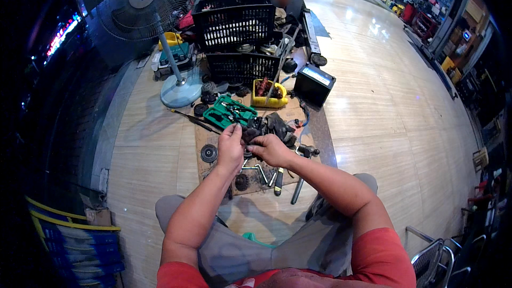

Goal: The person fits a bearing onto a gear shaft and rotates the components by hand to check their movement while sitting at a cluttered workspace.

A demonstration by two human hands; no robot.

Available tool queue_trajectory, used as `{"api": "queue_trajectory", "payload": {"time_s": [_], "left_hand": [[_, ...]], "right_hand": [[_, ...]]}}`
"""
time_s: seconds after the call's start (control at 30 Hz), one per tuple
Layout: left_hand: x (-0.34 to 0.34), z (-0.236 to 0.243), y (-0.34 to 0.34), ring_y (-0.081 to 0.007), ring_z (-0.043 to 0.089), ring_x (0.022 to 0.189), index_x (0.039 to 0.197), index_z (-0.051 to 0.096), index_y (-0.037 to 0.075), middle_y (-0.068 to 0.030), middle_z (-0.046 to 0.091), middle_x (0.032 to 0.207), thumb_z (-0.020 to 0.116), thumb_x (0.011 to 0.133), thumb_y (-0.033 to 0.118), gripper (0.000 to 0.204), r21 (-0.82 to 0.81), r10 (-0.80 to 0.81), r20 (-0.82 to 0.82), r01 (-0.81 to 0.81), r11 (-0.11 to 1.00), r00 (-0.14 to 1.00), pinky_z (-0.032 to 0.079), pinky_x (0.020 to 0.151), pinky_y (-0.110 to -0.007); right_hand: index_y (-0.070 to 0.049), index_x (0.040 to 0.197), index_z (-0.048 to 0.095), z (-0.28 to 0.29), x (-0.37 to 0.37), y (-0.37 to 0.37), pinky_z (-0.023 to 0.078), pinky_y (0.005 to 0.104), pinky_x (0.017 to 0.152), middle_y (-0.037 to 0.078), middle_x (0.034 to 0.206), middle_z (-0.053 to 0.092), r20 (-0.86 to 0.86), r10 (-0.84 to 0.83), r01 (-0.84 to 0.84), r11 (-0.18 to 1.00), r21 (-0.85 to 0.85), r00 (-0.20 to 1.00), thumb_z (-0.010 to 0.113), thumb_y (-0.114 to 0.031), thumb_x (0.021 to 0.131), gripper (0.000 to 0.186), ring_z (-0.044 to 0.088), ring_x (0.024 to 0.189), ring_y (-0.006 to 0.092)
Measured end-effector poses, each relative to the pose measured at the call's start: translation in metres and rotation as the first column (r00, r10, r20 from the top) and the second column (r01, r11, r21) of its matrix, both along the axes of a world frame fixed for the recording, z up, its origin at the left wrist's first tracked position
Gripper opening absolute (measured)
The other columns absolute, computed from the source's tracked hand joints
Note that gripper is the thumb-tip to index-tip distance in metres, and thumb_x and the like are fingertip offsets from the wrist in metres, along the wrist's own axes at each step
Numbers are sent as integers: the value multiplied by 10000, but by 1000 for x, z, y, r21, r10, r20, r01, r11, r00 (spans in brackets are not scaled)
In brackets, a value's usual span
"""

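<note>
My left hand and my right hand meet over a sheet of cardboard, fingers closed on a small dark part between them. Its exact kind is hard to make out. Just beyond lies an open green tool case with tools in it. Dark rags or gloves are heaped beside my right hand. On the cardboard nearer me are a round black wheel-like part, a toothed dark gear, bent hex keys and a yellow-and-black handled tool. A hammer lies to the right.
Behind the tool case stand a yellow container of parts, stacked black crates and a black battery. A standing fan is at the far left. Metal chairs sit at the lower right, blue-and-yellow racks at the lower left.
</note>
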State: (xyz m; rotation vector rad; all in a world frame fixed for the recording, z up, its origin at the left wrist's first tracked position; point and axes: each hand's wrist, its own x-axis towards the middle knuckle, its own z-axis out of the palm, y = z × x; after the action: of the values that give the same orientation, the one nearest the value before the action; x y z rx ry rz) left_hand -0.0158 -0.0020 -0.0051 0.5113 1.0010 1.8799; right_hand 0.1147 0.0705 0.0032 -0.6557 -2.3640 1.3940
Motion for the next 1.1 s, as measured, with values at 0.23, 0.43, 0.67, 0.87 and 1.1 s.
{"api": "queue_trajectory", "payload": {"time_s": [0.23,0.43,0.67,0.87,1.1], "left_hand": [[1,0,1,-136,620,727,941,557,11,-65,632,847,443,991,157,192,4,18,-34,-18,1000,999,498,659,-264],[-5,1,5,-127,617,755,984,577,-11,-72,642,886,477,972,145,186,-87,-55,-50,51,995,997,493,676,-255],[-7,13,-1,-83,571,724,1009,611,-12,-12,623,832,589,913,175,211,-330,-190,-518,11,944,834,463,634,-228],[-10,9,-4,-83,590,708,952,644,-23,-37,659,844,585,925,149,183,-191,-157,-150,127,973,976,475,643,-228],[-12,3,-2,-79,600,698,961,643,-7,-37,662,851,590,918,134,157,-137,-164,-111,149,979,980,486,627,-221]], "right_hand": [[-9,915,661,-9,-3,-4,486,393,647,192,726,619,-27,-11,14,994,113,1000,629,-208,854,210,602,683,306],[-19,859,642,-3,1,5,481,479,690,230,790,622,-17,-47,50,968,246,999,588,-221,862,209,602,784,420],[-6,779,588,7,21,18,460,503,714,225,776,607,101,-34,-19,876,482,994,586,-158,826,159,588,800,424],[-3,801,577,23,20,11,462,491,713,211,786,596,38,29,-43,893,448,999,580,-140,833,140,584,815,412],[-18,839,579,18,19,17,473,482,719,188,808,605,73,22,-58,838,543,997,579,-122,816,106,598,827,387]]}}
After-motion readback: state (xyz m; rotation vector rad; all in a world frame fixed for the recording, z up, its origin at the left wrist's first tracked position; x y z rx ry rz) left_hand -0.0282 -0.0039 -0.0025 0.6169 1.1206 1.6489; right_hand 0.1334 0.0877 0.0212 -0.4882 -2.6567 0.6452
